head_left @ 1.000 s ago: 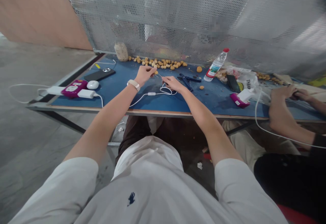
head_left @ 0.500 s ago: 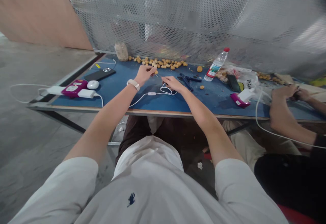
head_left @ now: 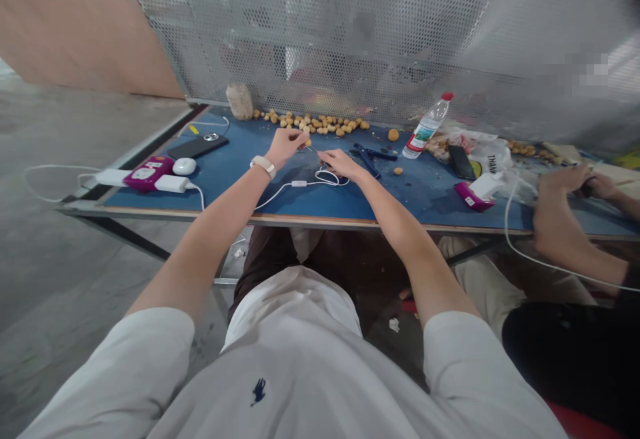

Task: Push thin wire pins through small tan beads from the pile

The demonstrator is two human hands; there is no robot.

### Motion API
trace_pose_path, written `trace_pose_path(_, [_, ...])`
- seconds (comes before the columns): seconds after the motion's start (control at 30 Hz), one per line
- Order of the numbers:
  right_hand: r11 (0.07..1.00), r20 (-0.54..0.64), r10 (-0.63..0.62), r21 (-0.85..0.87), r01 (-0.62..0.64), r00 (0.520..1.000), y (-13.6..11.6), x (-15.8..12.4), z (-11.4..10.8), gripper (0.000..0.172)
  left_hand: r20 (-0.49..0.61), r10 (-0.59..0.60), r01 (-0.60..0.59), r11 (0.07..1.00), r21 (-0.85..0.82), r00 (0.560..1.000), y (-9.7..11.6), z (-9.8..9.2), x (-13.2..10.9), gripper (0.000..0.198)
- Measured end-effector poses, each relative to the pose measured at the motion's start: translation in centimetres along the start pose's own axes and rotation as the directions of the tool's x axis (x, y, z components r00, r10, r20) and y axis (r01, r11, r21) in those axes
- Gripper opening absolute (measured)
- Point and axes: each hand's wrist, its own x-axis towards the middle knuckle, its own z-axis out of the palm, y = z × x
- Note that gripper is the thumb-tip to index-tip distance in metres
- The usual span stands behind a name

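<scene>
My left hand pinches a small tan ball at its fingertips, over the blue tabletop. My right hand is close by, and its fingertips hold a thin wire that runs toward the ball. I cannot tell exactly how the wire and ball meet. A white cable with a small inline control lies coiled just below my right hand. Just beyond my hands, a row of similar tan balls lies along the table's back edge.
Blue pliers, a water bottle, a black phone, a white mouse and a pink power bank lie on the table. A co-worker's hands work at right. A perforated metal screen stands behind.
My hands have stayed almost in place, still holding the ball and wire. The co-worker's hands have moved slightly right, and the whole view has drifted a little.
</scene>
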Motion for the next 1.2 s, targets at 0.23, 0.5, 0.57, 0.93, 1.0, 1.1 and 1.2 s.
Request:
trace_pose_path(0.23, [1.0, -0.03, -0.003, 0.022, 0.003, 1.0, 0.6, 0.5, 0.1, 0.058, -0.008, 0.006, -0.006, 1.0, -0.015, 1.0, 0.1, 0.0, -0.1, 0.042])
trace_pose_path(0.5, [1.0, -0.013, -0.024, -0.015, 0.024, 1.0, 0.3, 0.3, 0.0, 0.063, 0.035, -0.04, 0.04, 0.999, -0.015, 0.999, 2.0, 0.4, -1.0, 0.041])
trace_pose_path(0.57, [1.0, -0.04, -0.016, 0.0, 0.016, 0.999, 0.3, 0.3, 0.0, 0.061, 0.03, -0.042, 0.042, 0.999, -0.014, 0.999, 2.3, 0.4, -1.0, 0.038])
trace_pose_path(0.93, [1.0, -0.003, 0.026, 0.006, -0.026, 1.0, -0.4, -0.3, -0.2, 0.051, 0.038, -0.018, 0.019, 1.0, -0.011, 0.999, 2.7, 0.4, -1.1, 0.037])
trace_pose_path(1.0, [1.0, -0.041, 0.024, -0.005, -0.025, 0.999, -0.4, -0.3, -0.1, 0.051, 0.024, -0.025, 0.025, 0.999, -0.022, 0.999, 2.8, 0.4, -1.1, 0.036])
trace_pose_path(1.1, [0.999, -0.056, 0.023, -0.028, -0.024, 0.998, -0.4, -0.2, 0.0, 0.054, 0.003, -0.031, 0.031, 0.999, -0.037, 1.0, 3.0, 0.5, -1.2, 0.035])
trace_pose_path(1.2, [0.999, -0.026, 0.024, -0.035, -0.025, 0.999, -0.4, -0.3, -0.1, 0.053, 0.002, -0.044, 0.044, 0.998, -0.05, 0.999, 3.0, 0.6, -1.3, 0.034])
